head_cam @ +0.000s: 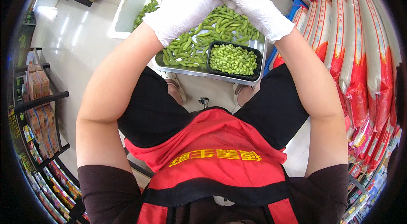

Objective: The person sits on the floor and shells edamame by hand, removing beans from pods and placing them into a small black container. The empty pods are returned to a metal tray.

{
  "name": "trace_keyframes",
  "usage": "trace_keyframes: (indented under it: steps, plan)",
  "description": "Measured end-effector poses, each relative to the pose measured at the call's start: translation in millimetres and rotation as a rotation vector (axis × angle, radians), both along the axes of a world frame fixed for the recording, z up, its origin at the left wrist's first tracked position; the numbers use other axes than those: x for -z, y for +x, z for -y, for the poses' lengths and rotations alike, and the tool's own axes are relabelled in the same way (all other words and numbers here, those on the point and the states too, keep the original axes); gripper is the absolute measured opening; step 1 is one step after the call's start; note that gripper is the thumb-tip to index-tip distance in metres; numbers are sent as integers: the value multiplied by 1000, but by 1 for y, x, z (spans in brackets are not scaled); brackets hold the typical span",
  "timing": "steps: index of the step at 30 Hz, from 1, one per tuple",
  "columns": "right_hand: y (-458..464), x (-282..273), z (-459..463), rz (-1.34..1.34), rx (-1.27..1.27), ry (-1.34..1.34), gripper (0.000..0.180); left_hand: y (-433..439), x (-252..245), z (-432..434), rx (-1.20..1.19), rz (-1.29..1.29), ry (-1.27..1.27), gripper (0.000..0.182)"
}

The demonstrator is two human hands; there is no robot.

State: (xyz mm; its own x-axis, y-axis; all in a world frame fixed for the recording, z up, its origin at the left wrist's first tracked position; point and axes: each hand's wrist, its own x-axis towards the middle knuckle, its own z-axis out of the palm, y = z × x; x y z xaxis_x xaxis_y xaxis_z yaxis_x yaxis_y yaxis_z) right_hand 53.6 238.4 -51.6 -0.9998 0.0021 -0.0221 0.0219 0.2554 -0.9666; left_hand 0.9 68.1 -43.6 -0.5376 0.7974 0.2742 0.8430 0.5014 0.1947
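Observation:
Both my hands wear thin white gloves and meet above a metal tray (203, 72) of green edamame pods (230, 27). My left hand (187, 6) has its fingers curled, thumb towards the right hand. Close beside it, my right hand (254, 6) has its fingertips bent inward. Whether a pod is between the fingers is hidden. In the tray's near right corner stands a black plastic container (234, 76), filled with shelled green beans (233, 59). A white foam box (122, 17) at the tray's left holds more green pods (146, 11).
Stacked red and white plastic sacks (349, 49) rise close on the right. Shelving with cartons (38, 84) and packets runs along the left. Below the tray are my knees in black trousers (267, 106) and a red apron (219, 135).

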Motion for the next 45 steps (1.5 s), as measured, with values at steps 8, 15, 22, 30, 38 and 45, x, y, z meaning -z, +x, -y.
trace_keyframes:
  steps: [8, 15, 22, 30, 38, 45]
  plan:
    - [-9, 12, -7, -130, -55, -106, 19, -3, -6, 0, 36, 252, 96, 26]
    - [-10, 1, -14, -12, -88, 4, 14, -15, -13, 10, -20, 1030, 337, 32]
    - [4, -6, 10, -343, 108, 383, 11, -20, -8, 11, -136, 929, 352, 31]
    - [4, -2, 9, -370, -30, 491, 11, -22, -1, 12, -133, 851, 259, 36]
    - [-3, 7, -7, 7, -73, 220, 22, -47, 5, 37, -183, 804, 59, 38]
    - [28, 37, -31, 432, -715, 843, 27, -129, 46, 119, -502, 573, -400, 30]
